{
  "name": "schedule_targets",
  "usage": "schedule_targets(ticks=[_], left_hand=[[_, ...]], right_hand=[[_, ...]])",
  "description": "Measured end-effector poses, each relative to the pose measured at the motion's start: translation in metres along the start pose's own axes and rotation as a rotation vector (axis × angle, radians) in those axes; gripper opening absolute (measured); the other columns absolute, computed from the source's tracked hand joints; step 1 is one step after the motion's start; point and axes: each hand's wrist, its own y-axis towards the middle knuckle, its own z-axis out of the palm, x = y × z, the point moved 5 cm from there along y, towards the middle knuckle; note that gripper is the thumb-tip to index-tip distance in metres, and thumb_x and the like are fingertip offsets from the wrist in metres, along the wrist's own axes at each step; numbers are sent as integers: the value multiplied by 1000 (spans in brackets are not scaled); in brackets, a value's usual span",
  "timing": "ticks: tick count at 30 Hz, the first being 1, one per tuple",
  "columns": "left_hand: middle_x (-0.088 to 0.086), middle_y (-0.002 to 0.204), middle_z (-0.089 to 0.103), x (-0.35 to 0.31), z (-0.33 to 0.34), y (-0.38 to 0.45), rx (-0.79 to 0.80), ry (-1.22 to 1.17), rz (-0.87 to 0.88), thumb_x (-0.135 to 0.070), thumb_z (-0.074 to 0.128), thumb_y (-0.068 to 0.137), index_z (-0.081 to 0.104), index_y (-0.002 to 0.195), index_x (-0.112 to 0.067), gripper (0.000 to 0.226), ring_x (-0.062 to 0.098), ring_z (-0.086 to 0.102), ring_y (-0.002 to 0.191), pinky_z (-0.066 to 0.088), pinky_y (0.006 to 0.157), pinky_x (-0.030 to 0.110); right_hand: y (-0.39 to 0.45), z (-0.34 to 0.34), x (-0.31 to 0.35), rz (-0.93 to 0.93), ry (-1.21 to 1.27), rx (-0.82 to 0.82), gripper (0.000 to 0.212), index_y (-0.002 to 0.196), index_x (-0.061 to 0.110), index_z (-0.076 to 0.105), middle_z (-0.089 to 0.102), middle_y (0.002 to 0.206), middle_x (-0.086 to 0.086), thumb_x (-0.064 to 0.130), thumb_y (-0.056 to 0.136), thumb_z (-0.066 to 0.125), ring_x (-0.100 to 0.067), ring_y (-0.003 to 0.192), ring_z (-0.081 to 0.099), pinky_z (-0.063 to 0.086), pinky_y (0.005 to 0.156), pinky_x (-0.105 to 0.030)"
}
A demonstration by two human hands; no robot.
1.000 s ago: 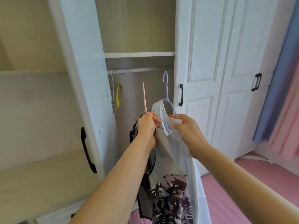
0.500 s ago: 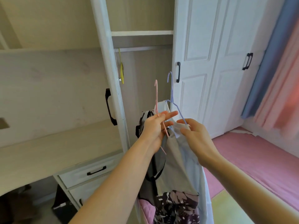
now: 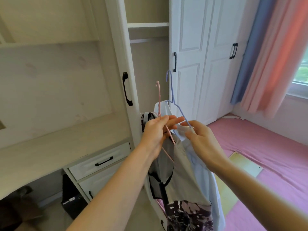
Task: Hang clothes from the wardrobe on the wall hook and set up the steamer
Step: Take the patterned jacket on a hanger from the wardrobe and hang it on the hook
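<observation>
Two wire hangers with clothes are held out in front of the open wardrobe (image 3: 148, 67). My left hand (image 3: 155, 130) grips the neck of the pink hanger (image 3: 158, 97), which carries a grey garment with black trim and a dark patterned panel (image 3: 180, 180). My right hand (image 3: 200, 139) pinches the shoulder of the pale blue shirt (image 3: 205, 172) on the blue hanger (image 3: 172, 95), with the wire passing between thumb and fingers. Both hooks point up, free of the rail. No wall hook or steamer is in view.
The wardrobe's open door (image 3: 123, 80) stands just left of the clothes; shut white doors (image 3: 208, 64) are to the right. A desk top with drawers (image 3: 100, 162) lies at the lower left. Blue and pink curtains (image 3: 270, 55) hang at right above a pink floor mat (image 3: 266, 152).
Both hangers have come off the wardrobe rail and moved down and out of the wardrobe. The view has swung, showing more of the desk, floor and curtains.
</observation>
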Motion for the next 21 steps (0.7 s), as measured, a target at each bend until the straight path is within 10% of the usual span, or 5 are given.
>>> schedule_targets(ticks=[21], left_hand=[[10,96,75,1,-16,-156,-356,-110,125,-24,37,104,62,100,-6,32,17,71,90,52,82,28]], right_hand=[[-138,-25,42,-98,-68,221,18,97,27,67,68,86,6,19,91,51,0,69,55,38,62,-20]])
